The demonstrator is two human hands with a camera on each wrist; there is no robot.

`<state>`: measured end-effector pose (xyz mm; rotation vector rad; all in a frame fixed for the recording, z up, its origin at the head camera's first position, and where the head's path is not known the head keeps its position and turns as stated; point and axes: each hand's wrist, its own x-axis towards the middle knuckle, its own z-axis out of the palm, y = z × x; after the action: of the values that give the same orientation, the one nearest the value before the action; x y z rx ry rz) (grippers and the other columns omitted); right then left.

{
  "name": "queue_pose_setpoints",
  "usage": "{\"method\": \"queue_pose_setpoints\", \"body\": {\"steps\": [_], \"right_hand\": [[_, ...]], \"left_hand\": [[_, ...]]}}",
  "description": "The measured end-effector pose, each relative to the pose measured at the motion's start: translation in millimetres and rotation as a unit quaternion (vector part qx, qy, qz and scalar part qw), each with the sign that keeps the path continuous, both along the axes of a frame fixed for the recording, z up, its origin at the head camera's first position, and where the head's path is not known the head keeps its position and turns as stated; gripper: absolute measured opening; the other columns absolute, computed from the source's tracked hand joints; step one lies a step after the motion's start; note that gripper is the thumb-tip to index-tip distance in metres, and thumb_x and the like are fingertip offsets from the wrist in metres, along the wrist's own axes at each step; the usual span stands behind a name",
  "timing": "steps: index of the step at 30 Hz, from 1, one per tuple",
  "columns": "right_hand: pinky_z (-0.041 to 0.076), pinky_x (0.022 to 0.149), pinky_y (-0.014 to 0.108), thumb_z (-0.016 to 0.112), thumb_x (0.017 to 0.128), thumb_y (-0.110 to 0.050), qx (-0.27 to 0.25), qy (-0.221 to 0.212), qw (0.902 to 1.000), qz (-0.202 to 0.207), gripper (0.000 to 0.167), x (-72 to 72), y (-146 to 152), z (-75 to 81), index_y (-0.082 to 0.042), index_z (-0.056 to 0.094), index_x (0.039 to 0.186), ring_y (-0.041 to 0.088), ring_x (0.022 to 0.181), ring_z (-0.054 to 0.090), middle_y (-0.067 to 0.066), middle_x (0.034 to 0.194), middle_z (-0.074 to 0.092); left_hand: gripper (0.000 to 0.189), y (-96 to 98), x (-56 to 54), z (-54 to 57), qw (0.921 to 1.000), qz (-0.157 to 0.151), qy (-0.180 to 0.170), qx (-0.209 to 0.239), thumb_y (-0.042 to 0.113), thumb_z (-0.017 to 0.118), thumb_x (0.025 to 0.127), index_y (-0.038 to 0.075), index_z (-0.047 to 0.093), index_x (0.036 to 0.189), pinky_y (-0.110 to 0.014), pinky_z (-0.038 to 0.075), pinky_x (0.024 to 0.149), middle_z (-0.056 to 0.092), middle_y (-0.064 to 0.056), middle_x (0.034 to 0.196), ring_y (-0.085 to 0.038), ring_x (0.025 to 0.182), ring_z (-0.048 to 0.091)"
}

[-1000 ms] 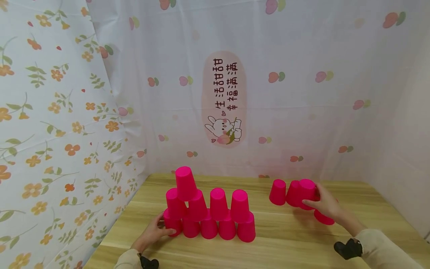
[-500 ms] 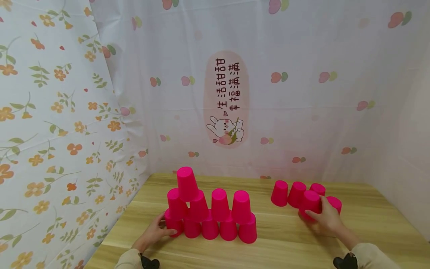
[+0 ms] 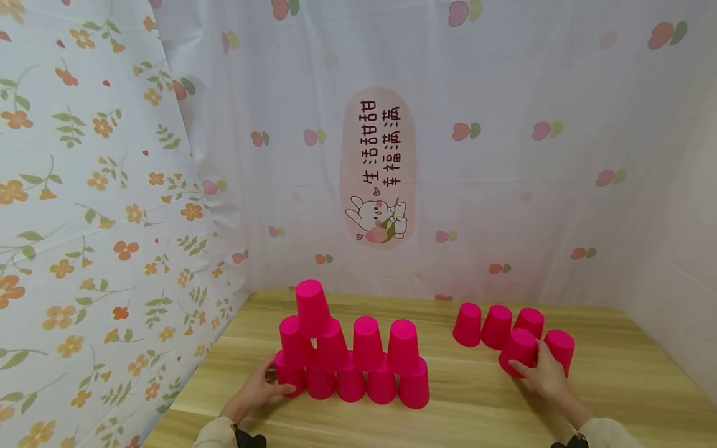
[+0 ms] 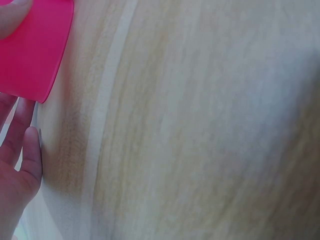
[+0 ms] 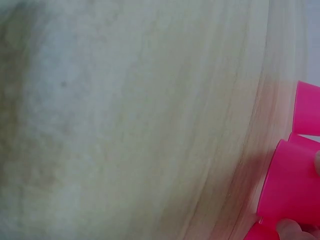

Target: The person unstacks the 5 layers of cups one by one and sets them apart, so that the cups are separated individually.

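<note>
We see the left hand (image 3: 262, 387) curled round the bottom row's leftmost pink cup (image 3: 289, 376) (three tiers (image 3: 351, 378) rise there, the top one a single cup (image 3: 313, 310)), while the right hand (image 3: 548, 377) grasps another pink cup (image 3: 516, 351) just beside four upside-down cups (image 3: 496, 327) on the table (image 3: 476, 414)

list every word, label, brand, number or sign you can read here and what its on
"生活甜甜": on the pink oval print of the back curtain, turned sideways
"幸福满满": beside it on the same print, also sideways
No lettering can be made out on the pink cups.
</note>
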<state>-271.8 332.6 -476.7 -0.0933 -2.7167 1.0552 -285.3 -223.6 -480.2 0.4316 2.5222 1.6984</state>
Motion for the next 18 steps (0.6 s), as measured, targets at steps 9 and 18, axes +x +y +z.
{"method": "queue_pose_setpoints", "body": {"steps": [9, 18], "right_hand": [[0.038, 0.084, 0.054, 0.066, 0.079, -0.022, -0.019, -0.015, 0.9997, -0.008, 0.072, 0.7, -4, 3.6, 0.019, 0.023, 0.121, 0.05, 0.102, 0.043, 0.04, 0.112, 0.041], [0.038, 0.085, 0.052, 0.069, 0.077, -0.022, -0.032, 0.05, 0.9981, 0.014, 0.083, 2.2, -5, 26.4, 0.016, 0.017, 0.129, 0.049, 0.109, 0.039, 0.038, 0.121, 0.036]], "left_hand": [[0.067, -0.5, -1.3, -0.9, 0.9999, -0.003, -0.016, 0.0, 0.009, 0.072, 0.073, -0.006, 0.036, 0.128, -0.037, 0.043, 0.081, 0.048, -0.021, 0.116, -0.034, 0.1, 0.051], [0.067, 1.0, 0.1, 0.7, 0.9999, -0.002, -0.014, -0.001, 0.008, 0.072, 0.072, -0.007, 0.037, 0.127, -0.038, 0.044, 0.08, 0.049, -0.023, 0.115, -0.035, 0.099, 0.052]]}}
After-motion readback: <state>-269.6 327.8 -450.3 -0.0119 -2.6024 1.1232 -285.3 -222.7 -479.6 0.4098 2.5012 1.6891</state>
